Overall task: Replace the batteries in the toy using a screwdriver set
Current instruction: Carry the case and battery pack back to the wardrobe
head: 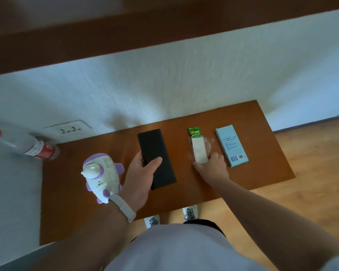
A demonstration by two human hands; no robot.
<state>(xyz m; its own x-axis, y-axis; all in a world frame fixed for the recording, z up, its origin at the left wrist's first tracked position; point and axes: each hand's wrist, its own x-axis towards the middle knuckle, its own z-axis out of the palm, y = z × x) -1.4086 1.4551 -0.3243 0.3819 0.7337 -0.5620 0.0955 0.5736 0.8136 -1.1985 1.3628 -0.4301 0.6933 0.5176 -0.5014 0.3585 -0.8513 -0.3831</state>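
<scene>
- So far nothing looks opened: my left hand [143, 178] is clamped round the near end of the flat black rectangular case [157, 151], thumb across its top.
- My right hand [213, 166] has fingertips on the near end of the clear blister pack with a green header card [199, 147]; pinching or only touching, I cannot tell.
- At 9 o'clock of the case, the white-and-purple plastic toy [102, 177] stands untouched on the brown wooden table [262, 153].
- Left, I judge: unscrewing, swapping cells, closing.

white-purple toy [103, 177] left of black case [155, 145] and battery pack [199, 147]
</scene>
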